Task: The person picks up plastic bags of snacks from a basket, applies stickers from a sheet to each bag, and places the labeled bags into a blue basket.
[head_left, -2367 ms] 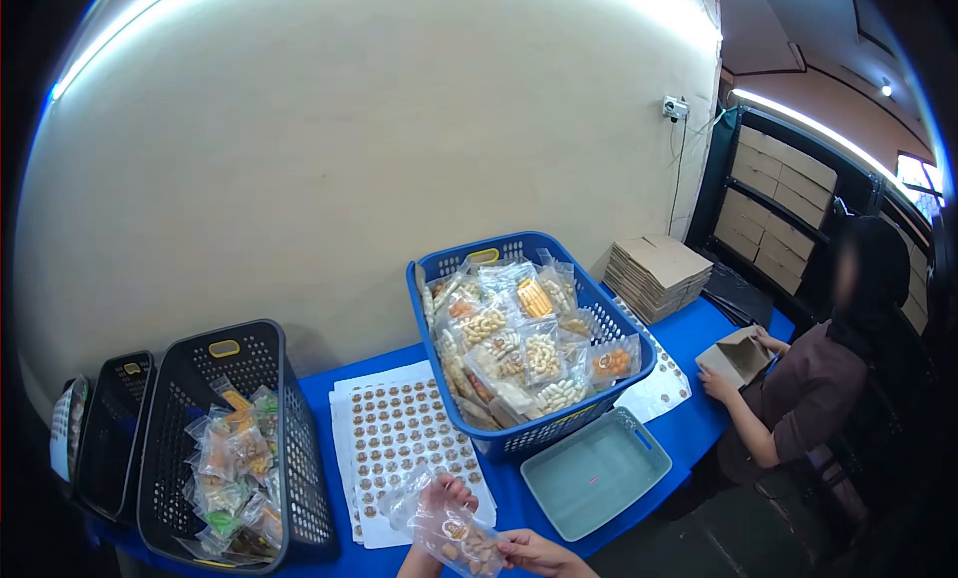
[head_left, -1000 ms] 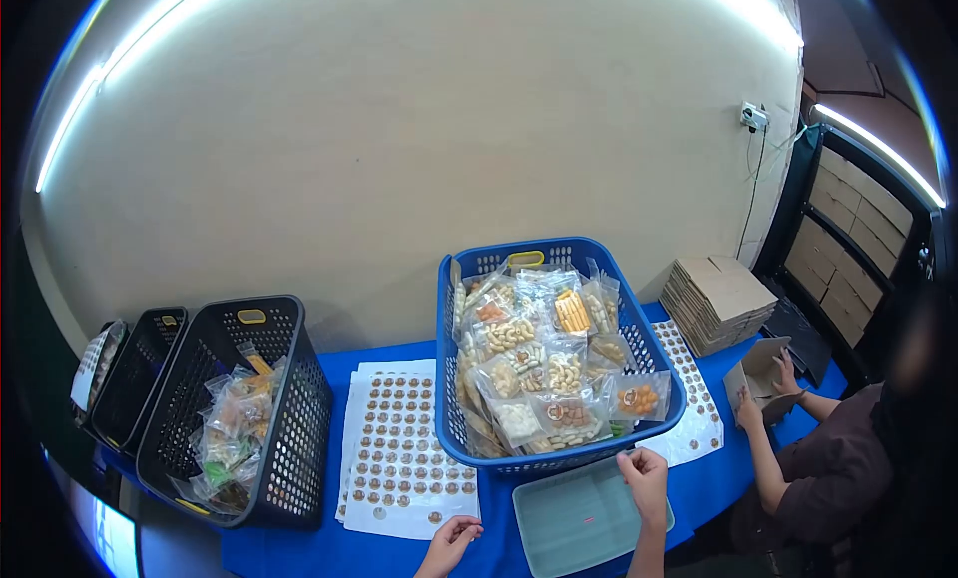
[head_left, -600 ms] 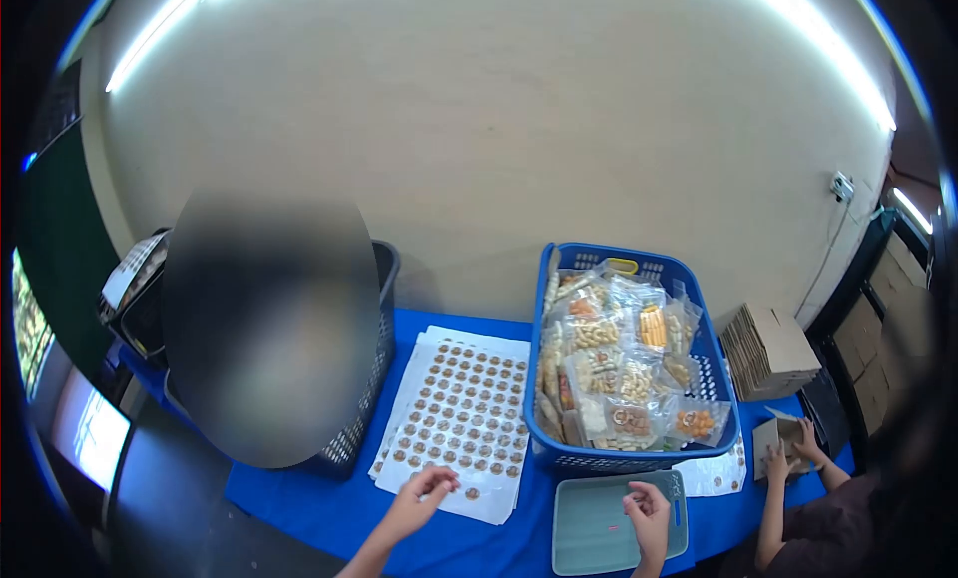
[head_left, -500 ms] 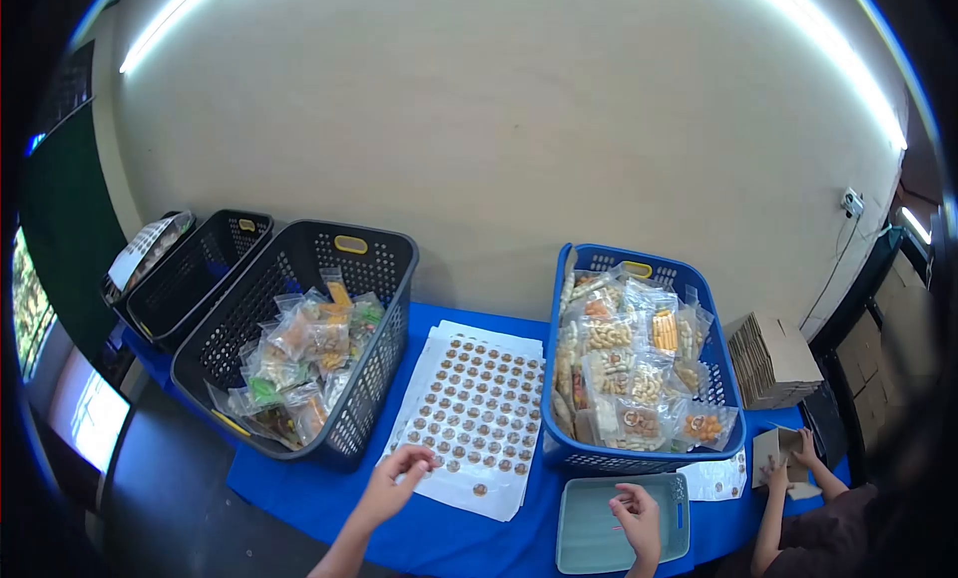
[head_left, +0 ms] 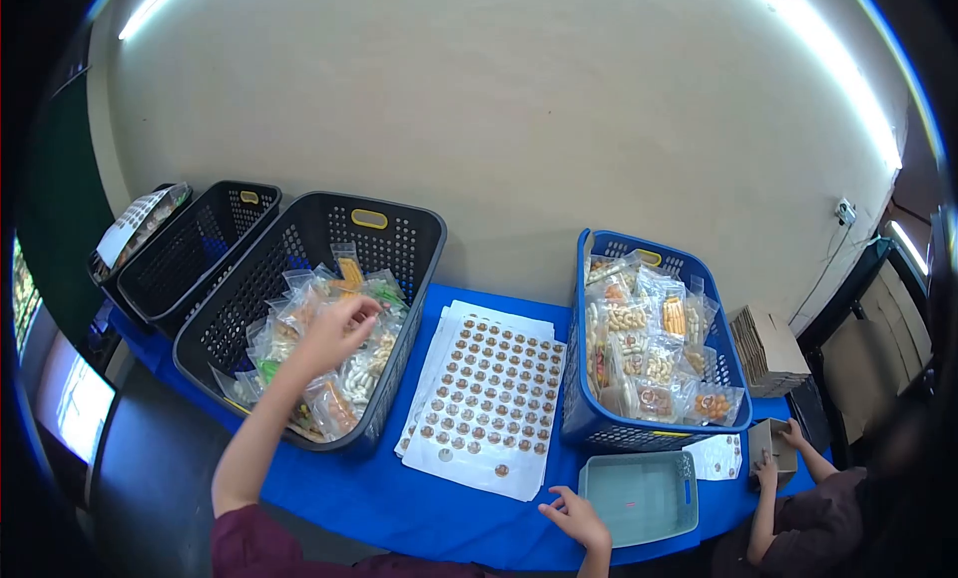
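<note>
My left hand (head_left: 344, 330) is over the black basket (head_left: 424, 279), above its pile of clear snack packets (head_left: 374, 366). Its fingers are bent together, with a small dark round sticker (head_left: 383, 305) at the fingertips, partly hidden. Beside the basket lie sheets of round brown stickers (head_left: 489, 388); a pale bare circle shows near the lower left of the top sheet. My right hand (head_left: 579, 520) hovers at the left edge of the grey-green tray (head_left: 639, 460), fingers loosely bent and apart, with nothing in them. A tiny pink strip (head_left: 631, 504) lies in the tray.
A blue basket (head_left: 654, 436) full of snack packets stands behind the tray. Two more black baskets (head_left: 239, 224) are at the far left. Flattened cardboard (head_left: 768, 348) is stacked at right. There another person's hands (head_left: 778, 453) hold a small carton (head_left: 773, 438).
My left hand has gone from the sticker sheet leftward and up over the black basket. My right hand has left the tray's middle for its left side. The view has shifted slightly.
</note>
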Available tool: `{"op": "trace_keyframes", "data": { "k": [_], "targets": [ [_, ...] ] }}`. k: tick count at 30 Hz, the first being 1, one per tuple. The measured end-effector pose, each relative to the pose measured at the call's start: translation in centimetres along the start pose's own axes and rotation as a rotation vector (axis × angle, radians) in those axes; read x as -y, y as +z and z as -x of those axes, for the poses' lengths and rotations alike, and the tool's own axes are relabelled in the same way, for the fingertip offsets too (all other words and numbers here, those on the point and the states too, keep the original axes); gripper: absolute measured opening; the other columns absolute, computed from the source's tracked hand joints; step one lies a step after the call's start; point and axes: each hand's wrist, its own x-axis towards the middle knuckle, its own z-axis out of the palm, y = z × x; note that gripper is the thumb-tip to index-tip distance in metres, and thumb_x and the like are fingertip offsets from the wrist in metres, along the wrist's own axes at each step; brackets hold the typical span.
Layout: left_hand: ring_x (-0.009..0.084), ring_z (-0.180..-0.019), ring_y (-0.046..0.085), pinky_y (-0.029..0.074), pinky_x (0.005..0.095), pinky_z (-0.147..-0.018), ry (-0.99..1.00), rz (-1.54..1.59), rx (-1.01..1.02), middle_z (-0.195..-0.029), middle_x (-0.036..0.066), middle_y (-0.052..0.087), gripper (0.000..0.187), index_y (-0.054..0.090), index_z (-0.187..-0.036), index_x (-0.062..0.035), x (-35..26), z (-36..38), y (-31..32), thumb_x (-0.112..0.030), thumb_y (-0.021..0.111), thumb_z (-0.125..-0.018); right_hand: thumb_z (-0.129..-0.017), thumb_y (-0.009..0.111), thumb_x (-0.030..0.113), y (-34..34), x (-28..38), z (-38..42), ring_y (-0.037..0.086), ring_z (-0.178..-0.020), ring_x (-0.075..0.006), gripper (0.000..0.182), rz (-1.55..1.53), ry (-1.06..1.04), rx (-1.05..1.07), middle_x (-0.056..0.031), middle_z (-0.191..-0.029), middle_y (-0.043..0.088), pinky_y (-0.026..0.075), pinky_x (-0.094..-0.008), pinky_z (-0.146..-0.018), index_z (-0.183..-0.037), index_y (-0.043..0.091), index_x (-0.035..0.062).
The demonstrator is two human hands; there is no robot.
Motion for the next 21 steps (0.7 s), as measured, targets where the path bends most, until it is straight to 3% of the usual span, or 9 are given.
{"op": "trace_keyframes", "data": {
  "k": [4, 6, 7, 9, 10, 13, 17, 20, 21],
  "targets": [
    [0.0317, -0.088, 0.057, 0.046, 0.0361, -0.077, 0.009, -0.599, 0.211, -0.099, 0.021, 0.057, 0.033, 0.053, -0.102, 0.0015, 18.5, -4.1, -0.9, -0.022, 0.052, -0.079, -0.076, 0.060, 0.041, 2.0, 0.2, 1.6, 0.059, -0.075, -0.0264, 0.057, -0.016, 0.103, -0.007, -0.0148, -0.082, 0.061, 0.046, -0.0337, -0.068, -0.111, 0.048, -0.0008],
    [0.0346, -0.096, 0.053, 0.044, 0.0406, -0.080, -0.277, -0.825, 0.180, -0.103, 0.021, 0.055, 0.037, 0.050, -0.107, 0.0014, 24.3, -4.1, -0.9, -0.023, 0.050, -0.079, -0.076, 0.060, 0.042, 2.8, -1.2, 2.6, 0.059, -0.077, -0.0265, 0.057, -0.013, 0.135, -0.025, -0.0149, -0.082, 0.061, 0.046, -0.0338, -0.068, -0.112, 0.047, -0.0008],
    [0.0365, -0.097, 0.052, 0.043, 0.0415, -0.081, -0.395, -0.822, 0.092, -0.103, 0.022, 0.055, 0.037, 0.050, -0.108, 0.0005, 22.3, -3.1, -0.8, -0.022, 0.051, -0.078, -0.076, 0.059, 0.042, 3.1, -2.0, 3.0, 0.059, -0.078, -0.0274, 0.058, -0.026, 0.153, -0.037, -0.0151, -0.083, 0.060, 0.045, -0.0340, -0.069, -0.113, 0.047, -0.0007],
    [0.0390, -0.097, 0.052, 0.043, 0.0420, -0.083, -0.191, -0.855, 0.020, -0.103, 0.022, 0.055, 0.039, 0.048, -0.111, -0.0020, 23.3, -2.6, -0.6, -0.019, 0.052, -0.076, -0.076, 0.060, 0.041, 3.3, -2.5, 3.8, 0.059, -0.075, -0.0236, 0.057, 0.024, 0.234, -0.095, -0.0133, -0.081, 0.061, 0.046, -0.0325, -0.068, -0.113, 0.047, -0.0002],
    [0.0396, -0.096, 0.052, 0.043, 0.0415, -0.083, 0.126, -0.870, 0.028, -0.102, 0.022, 0.055, 0.042, 0.047, -0.114, -0.0036, 28.6, -3.1, -0.8, -0.018, 0.053, -0.075, -0.076, 0.061, 0.041, 3.5, -2.9, 4.4, 0.058, -0.074, -0.0217, 0.057, 0.050, 0.282, -0.112, -0.0123, -0.080, 0.061, 0.046, -0.0317, -0.068, -0.113, 0.047, 0.0001],
    [0.0371, -0.093, 0.054, 0.044, 0.0398, -0.080, 0.145, -0.657, 0.287, -0.101, 0.023, 0.055, 0.048, 0.048, -0.112, -0.0032, 29.1, -4.4, -0.3, -0.017, 0.059, -0.068, -0.076, 0.060, 0.041, 4.5, -4.5, 5.2, 0.059, -0.076, -0.0247, 0.056, 0.099, 0.352, -0.122, -0.0136, -0.081, 0.061, 0.045, -0.0323, -0.069, -0.113, 0.047, 0.0001],
    [0.0361, -0.089, 0.055, 0.044, 0.0383, -0.079, -0.405, -0.474, -0.104, -0.097, 0.020, 0.058, 0.040, 0.056, -0.100, -0.0012, 24.6, -3.8, -0.4, -0.024, 0.061, -0.067, -0.077, 0.060, 0.040, 5.6, -2.7, 4.9, 0.059, -0.076, -0.0245, 0.055, 0.102, 0.323, -0.094, -0.0140, -0.083, 0.061, 0.045, -0.0323, -0.069, -0.112, 0.047, -0.0004],
    [0.0352, -0.083, 0.057, 0.046, 0.0401, -0.072, -0.450, -0.526, 0.126, -0.097, 0.022, 0.057, 0.033, 0.058, -0.093, -0.0010, 18.2, -5.0, -1.3, -0.018, 0.062, -0.065, -0.077, 0.060, 0.040, 6.4, -1.2, 3.5, 0.059, -0.076, -0.0232, 0.055, 0.090, 0.229, -0.082, -0.0143, -0.083, 0.061, 0.045, -0.0313, -0.069, -0.112, 0.047, -0.0006],
    [0.0341, -0.081, 0.058, 0.046, 0.0387, -0.071, -0.363, -0.464, 0.087, -0.095, 0.021, 0.058, 0.032, 0.059, -0.093, -0.0007, 17.2, -5.3, -1.3, -0.017, 0.061, -0.066, -0.077, 0.060, 0.040, 6.6, -0.7, 3.0, 0.059, -0.076, -0.0226, 0.055, 0.090, 0.195, -0.078, -0.0144, -0.082, 0.061, 0.045, -0.0309, -0.068, -0.112, 0.047, -0.0007]
  ]
}}
